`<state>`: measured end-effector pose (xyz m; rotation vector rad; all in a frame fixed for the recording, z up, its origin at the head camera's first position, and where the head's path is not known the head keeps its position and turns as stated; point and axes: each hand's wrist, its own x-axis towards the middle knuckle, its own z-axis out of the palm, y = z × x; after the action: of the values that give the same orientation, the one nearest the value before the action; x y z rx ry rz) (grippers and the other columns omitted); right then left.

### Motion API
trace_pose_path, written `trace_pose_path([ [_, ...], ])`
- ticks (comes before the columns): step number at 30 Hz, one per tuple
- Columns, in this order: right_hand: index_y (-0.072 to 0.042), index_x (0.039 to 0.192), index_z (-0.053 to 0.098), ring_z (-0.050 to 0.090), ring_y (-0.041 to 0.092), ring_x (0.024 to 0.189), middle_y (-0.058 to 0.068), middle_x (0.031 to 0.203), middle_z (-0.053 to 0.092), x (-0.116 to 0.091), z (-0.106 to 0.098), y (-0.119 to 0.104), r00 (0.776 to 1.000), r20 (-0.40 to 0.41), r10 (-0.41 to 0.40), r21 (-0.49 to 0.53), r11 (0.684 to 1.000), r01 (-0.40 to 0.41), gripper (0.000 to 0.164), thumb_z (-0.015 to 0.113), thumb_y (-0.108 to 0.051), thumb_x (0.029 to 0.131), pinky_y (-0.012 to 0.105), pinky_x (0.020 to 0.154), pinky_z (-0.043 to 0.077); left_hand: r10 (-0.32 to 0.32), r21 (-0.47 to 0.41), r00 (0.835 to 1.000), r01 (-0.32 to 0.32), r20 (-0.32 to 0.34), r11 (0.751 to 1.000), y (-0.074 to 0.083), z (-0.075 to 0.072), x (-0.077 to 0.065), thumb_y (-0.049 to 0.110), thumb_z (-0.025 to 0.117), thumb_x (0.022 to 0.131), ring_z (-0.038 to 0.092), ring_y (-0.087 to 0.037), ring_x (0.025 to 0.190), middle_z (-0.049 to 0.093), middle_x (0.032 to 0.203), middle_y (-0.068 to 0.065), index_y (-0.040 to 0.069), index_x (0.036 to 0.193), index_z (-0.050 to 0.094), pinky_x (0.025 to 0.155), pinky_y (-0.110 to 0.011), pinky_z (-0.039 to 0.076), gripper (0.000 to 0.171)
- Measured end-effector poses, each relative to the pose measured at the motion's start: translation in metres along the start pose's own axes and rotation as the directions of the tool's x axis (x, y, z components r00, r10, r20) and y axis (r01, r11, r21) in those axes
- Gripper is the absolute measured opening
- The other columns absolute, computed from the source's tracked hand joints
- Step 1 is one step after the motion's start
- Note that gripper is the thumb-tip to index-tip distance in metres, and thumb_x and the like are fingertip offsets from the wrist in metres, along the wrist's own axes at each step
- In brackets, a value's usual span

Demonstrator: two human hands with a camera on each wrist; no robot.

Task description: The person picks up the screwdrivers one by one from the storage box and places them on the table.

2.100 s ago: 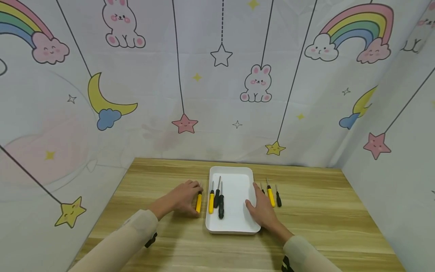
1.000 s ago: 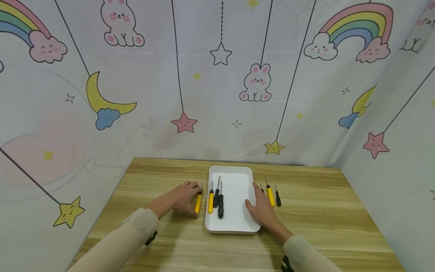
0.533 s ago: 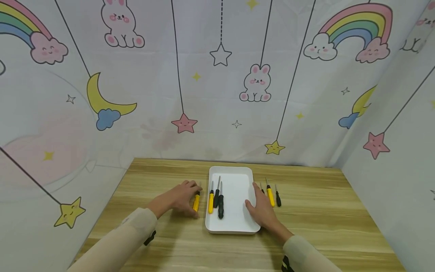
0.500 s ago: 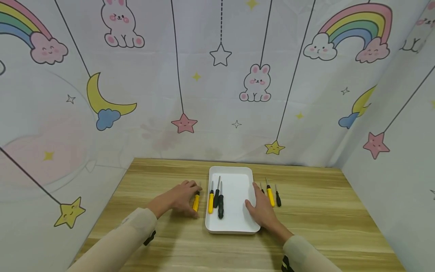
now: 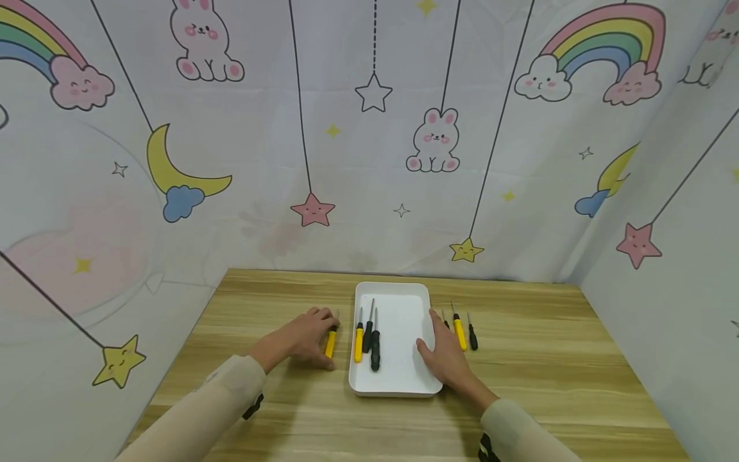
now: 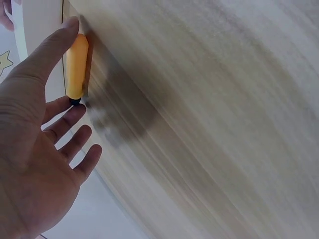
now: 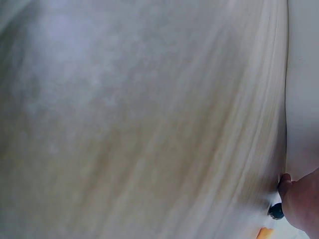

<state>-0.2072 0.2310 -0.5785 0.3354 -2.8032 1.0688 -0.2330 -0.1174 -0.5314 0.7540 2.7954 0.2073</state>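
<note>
On the table, just left of the white tray [image 5: 398, 389], my left hand [image 5: 306, 337] pinches a screwdriver with a yellow handle [image 5: 330, 345]. The left wrist view has the thumb at the butt of the yellow handle [image 6: 77, 67] and the index and middle fingers by its black collar. My right hand [image 5: 449, 359] holds the tray's right rim, thumb over the inside and fingers along the outside. In the tray's left half lie a yellow screwdriver [image 5: 359, 343] and two black screwdrivers [image 5: 376, 351], tips pointing away.
Right of the tray lie another yellow screwdriver [image 5: 459, 333], a small black screwdriver [image 5: 473, 338] and a dark one [image 5: 445, 321] partly hidden by my right hand. A patterned cloth backdrop [image 5: 375, 244] rises behind the wooden table [image 5: 548, 359].
My left hand and the yellow screwdriver have shifted slightly left, away from the tray, and the screwdriver tilts a little more. The right hand, tray and other screwdrivers have stayed put.
</note>
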Motion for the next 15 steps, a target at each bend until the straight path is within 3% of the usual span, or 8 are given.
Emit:
trace_pose_path([
  [15,0.005,0.163,0.031,0.046,0.045,0.146,0.029,0.159,0.045,0.0004,0.0003,0.0005,1.0,-0.002,-0.001,-0.006,1.0,0.001,0.077,0.069,-0.02,0.1,0.06,0.119,0.038,-0.003,-0.011,1.0,0.003,-0.024,1.0,-0.0012,0.0005,-0.0022,0.071,0.087,0.072,0.051,-0.031,0.129,0.055,0.142,-0.009,0.011,0.149,0.058,0.113,-0.049,0.046,0.102],
])
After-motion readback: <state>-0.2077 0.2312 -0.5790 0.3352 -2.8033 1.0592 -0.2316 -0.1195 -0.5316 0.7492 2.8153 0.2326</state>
